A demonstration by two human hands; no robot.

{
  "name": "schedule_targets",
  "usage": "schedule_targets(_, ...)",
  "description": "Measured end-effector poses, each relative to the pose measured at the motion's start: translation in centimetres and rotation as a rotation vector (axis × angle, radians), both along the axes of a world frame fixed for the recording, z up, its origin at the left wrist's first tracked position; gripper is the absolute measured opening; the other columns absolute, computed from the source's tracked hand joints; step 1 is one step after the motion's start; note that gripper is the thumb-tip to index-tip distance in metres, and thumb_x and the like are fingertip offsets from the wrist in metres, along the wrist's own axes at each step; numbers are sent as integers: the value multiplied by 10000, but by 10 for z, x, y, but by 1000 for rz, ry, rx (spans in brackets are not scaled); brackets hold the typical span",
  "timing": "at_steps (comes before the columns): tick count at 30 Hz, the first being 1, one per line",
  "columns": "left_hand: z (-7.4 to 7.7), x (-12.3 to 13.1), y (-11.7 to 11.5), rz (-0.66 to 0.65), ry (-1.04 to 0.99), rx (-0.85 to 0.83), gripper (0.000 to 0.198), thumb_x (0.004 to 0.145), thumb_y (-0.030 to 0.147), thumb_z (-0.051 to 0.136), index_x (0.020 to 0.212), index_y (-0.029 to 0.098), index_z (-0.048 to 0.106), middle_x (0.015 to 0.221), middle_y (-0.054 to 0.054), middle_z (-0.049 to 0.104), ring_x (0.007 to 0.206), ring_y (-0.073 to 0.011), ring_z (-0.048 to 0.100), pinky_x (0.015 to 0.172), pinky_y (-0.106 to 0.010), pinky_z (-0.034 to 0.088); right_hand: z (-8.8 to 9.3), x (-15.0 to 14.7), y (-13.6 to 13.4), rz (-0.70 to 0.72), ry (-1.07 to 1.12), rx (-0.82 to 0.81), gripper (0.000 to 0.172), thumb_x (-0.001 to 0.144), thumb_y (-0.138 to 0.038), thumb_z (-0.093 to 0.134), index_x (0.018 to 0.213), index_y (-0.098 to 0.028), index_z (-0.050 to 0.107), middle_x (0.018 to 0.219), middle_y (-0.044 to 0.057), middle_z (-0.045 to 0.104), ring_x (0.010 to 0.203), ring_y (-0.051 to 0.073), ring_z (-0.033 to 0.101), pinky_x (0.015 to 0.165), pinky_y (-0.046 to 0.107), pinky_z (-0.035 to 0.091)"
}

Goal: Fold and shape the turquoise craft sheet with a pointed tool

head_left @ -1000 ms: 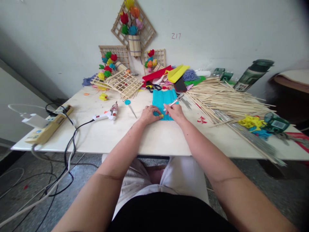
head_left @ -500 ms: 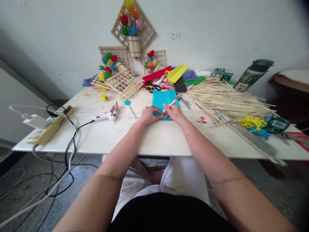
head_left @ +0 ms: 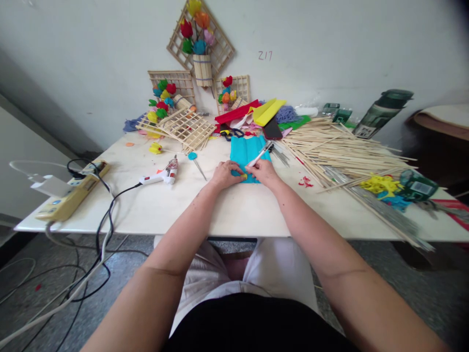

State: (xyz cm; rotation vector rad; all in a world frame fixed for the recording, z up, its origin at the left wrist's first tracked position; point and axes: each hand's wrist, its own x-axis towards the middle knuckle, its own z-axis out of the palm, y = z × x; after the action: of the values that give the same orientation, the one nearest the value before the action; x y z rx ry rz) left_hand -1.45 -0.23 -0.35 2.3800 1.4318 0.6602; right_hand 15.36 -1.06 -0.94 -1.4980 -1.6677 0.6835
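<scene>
A blue sheet of crepe paper (head_left: 246, 147) lies on the white table between my hands. My left hand (head_left: 226, 176) rests on its lower left part, fingertips at a small yellow piece (head_left: 244, 176) on the sheet. In my right hand (head_left: 264, 173) is a white pen-like tool (head_left: 259, 156), gripped between thumb and fingers, its lower end close to the paper near my left fingertips. A blue round piece on a thin stem (head_left: 192, 156) lies left of my hands.
A glue gun (head_left: 161, 177) and power strip (head_left: 75, 193) with cables are at left. Bamboo lattices (head_left: 188, 128), scissors (head_left: 234, 133) and coloured paper (head_left: 269, 112) stand behind. Wooden sticks (head_left: 340, 151), wires (head_left: 388, 215) and a bottle (head_left: 383, 115) are at right.
The pen-like tool is tilted slightly differently, and my right fingers have drawn back a little from my left ones. My left hand stays on the sheet. The view has shifted slightly.
</scene>
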Motion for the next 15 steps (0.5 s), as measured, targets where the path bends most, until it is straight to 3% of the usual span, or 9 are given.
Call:
schedule_targets(7,0,-1,1,-2,-17,-13,210,653,401,712,814,267,718,1110,-6,618,1069,-204,539,1015,-350,348,-5,-1,4,-20,-125,112,153,775,-285,583,827,-158,650,743,48,688,723,168,634,676,270,477)
schedule_targets(15,-7,-3,6,5,-8,-18,247,651,441,694,843,288,720,1144,12,605,1084,-221,524,1020,-369,353,2,-5,-3,-41,-250,85,224,815,-354,541,904,-177,645,839,53,700,788,173,627,675,254,448)
